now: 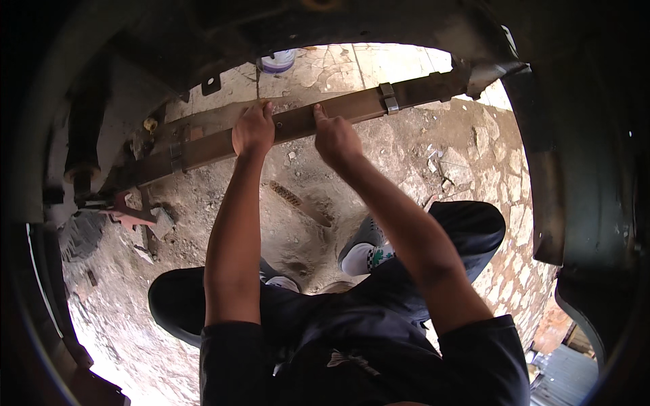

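Note:
A long brown leaf spring slants across the view, its right end higher, with a metal clamp on its right part and another clamp on its left. Near its middle, my left hand is closed on the spring, some of its fingers hidden. A short way to the right, my right hand grips the same spring, its thumb lying on the face and its other fingers mostly out of sight. Between the two hands a small round bolt or hole shows.
Dark vehicle bodywork arches overhead. A black shock absorber hangs at left, near a red metal piece. On the dirt below lies what looks like a wire brush. Beyond the spring stands a white and purple container.

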The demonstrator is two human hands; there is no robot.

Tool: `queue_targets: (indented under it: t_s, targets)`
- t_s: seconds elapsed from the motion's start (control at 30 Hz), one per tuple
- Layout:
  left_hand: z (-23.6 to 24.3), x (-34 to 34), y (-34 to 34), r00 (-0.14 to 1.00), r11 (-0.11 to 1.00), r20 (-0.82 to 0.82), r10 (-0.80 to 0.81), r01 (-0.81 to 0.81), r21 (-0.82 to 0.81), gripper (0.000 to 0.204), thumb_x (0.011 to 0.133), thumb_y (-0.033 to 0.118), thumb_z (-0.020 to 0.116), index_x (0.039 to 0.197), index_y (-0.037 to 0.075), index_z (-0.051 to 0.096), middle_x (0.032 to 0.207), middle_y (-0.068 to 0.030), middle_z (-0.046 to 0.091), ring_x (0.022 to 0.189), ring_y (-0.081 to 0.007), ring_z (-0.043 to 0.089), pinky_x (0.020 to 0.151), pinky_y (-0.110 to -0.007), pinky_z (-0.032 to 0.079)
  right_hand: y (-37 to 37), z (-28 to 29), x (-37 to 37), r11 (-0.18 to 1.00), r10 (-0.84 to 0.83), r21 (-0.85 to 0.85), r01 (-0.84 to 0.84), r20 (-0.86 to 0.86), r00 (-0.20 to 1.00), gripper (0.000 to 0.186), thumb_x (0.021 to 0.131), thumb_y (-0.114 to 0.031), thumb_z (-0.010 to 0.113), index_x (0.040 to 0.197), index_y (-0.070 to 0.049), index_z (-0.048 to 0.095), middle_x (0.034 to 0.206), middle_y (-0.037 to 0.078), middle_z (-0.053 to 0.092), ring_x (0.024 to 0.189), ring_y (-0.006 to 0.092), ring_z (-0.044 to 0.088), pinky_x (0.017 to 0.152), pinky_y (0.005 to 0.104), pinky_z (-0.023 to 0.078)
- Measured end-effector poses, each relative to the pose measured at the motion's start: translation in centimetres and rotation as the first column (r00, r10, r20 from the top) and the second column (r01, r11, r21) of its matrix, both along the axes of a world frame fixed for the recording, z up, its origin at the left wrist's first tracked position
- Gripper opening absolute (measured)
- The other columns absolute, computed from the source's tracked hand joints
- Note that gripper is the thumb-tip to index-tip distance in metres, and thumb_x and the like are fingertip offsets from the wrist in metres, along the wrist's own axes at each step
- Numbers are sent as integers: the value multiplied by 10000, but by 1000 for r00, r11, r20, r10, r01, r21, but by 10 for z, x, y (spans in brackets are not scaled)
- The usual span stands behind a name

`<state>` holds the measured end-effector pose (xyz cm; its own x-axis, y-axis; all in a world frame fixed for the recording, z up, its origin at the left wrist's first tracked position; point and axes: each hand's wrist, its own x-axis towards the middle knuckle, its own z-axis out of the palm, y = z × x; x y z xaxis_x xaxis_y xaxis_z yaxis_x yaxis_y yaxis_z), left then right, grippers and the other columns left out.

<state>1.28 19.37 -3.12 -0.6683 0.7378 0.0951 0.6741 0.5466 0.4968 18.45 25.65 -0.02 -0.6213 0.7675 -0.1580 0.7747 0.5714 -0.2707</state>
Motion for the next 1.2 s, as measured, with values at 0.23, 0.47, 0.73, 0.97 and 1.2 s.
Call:
queue_targets:
  t_s: [0.23,0.47,0.73,0.97,1.2]
  targets:
    - [-1,0,-4,999,994,19,45,-43,-97,432,1040,453,419,1104,116,682,1117,-142,694,1070,-354,646,908,-477,511,61,16,56,946,-210,263,191,46,977,355,1024,-144,387,1324,-61,559,880,224,727,757,381,732,657,482,608]
    - [-4,-2,3,999,995,-40,11,-15,-94,467,1040,459,414,1057,77,682,1081,-154,703,1031,-364,657,878,-491,516,6,6,-12,999,-49,15,50,-49,998,356,1057,-210,361,1212,-12,612,902,244,723,843,397,730,737,512,595]
    - [-2,3,-2,999,999,-34,26,-27,-40,453,1042,434,416,1030,86,705,1050,-169,706,1023,-369,656,877,-485,518,48,33,44,955,-228,219,201,109,967,365,1073,-206,334,1233,-49,622,914,177,741,822,335,743,670,443,603]
    - [-9,-4,1,997,1000,-78,-4,2,-22,454,1044,434,412,1015,84,700,1017,-181,704,973,-383,668,850,-501,524,14,30,-14,999,27,45,-32,89,996,394,1066,-249,333,1363,-170,581,874,159,731,839,357,735,743,460,593]
    - [-12,-3,0,995,998,-97,33,-38,-48,462,1046,428,407,984,80,704,974,-174,715,921,-382,683,823,-500,536,53,33,45,927,-271,306,215,153,950,291,1029,-181,414,1223,-105,618,885,157,743,788,295,747,618,420,591]
